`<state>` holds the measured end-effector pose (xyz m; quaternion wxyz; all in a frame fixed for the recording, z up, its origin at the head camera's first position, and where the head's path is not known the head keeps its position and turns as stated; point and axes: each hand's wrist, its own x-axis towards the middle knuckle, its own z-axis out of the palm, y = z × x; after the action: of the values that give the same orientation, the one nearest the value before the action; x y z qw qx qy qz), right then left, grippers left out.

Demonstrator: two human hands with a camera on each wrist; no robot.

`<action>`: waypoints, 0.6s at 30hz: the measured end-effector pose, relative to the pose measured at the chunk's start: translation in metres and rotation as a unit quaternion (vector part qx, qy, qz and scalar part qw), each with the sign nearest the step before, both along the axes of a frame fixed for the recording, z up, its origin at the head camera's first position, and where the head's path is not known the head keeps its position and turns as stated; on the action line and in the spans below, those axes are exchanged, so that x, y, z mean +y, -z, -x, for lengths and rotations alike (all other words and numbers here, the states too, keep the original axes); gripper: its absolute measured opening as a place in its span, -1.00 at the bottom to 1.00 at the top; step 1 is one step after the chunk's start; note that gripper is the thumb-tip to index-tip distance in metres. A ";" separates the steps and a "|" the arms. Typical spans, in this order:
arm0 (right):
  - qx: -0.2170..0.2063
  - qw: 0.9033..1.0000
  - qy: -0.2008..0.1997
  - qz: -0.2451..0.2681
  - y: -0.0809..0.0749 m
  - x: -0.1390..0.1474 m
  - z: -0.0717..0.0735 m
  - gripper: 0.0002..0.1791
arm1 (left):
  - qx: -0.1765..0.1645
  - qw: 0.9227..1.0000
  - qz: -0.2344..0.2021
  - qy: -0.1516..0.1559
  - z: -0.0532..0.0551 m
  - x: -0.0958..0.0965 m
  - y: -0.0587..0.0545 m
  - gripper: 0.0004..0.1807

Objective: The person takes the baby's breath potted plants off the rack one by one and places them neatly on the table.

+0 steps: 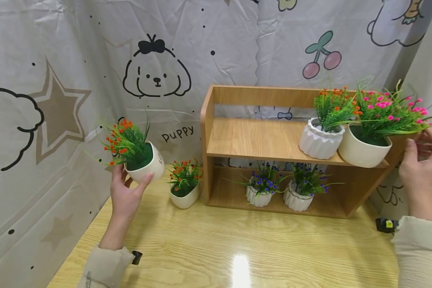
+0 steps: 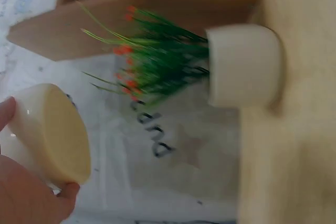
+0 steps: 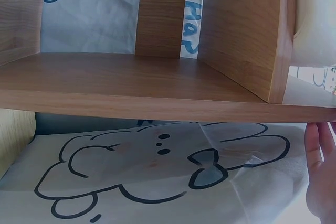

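Observation:
My left hand [image 1: 126,192] grips a white flowerpot [image 1: 152,168] with orange flowers and green leaves, thumb on one side and fingers under the other. The pot is tilted and held above the table; the left wrist view shows its cream base [image 2: 65,135]. My right hand [image 1: 423,172] is at the right side of the wooden shelf [image 1: 252,136], fingers fairly straight, fingertips right at the side panel [image 3: 157,107]. Beside it on the upper board stands a cream pot [image 1: 365,150] with pink flowers.
A white ribbed pot [image 1: 320,140] with orange flowers stands beside the pink-flowered one. Two ribbed pots [image 1: 259,196] with purple flowers occupy the lower level. Left of the shelf, a cream pot [image 1: 185,197] with orange flowers sits on the wooden table [image 1: 201,248]. Printed curtains [image 1: 230,48] hang behind.

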<state>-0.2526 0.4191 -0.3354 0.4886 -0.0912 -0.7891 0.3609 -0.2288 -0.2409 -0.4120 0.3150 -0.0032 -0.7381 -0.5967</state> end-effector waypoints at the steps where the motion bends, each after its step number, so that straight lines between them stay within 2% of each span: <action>1: 0.004 1.000 -0.002 0.001 0.000 0.000 0.000 -0.56 | 0.001 1.000 -0.003 0.001 0.003 -0.002 0.004 -0.15; 5: 0.016 1.000 -0.004 -0.001 -0.001 0.001 0.000 -0.56 | -0.013 1.000 -0.004 0.001 0.011 -0.012 0.022 -0.12; 12: 0.020 1.000 0.012 -0.018 -0.002 -0.002 0.000 -0.56 | -0.079 0.997 -0.007 0.001 0.021 -0.027 0.053 -0.03; 18: 0.024 0.999 0.025 -0.025 -0.014 -0.022 -0.010 -0.56 | -0.106 0.994 0.011 0.001 0.025 -0.032 0.068 -0.01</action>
<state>-0.2421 0.3971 -0.3217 0.5185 -0.0898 -0.7836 0.3304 -0.2539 -0.2728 -0.4803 0.2339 0.0556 -0.7741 -0.5857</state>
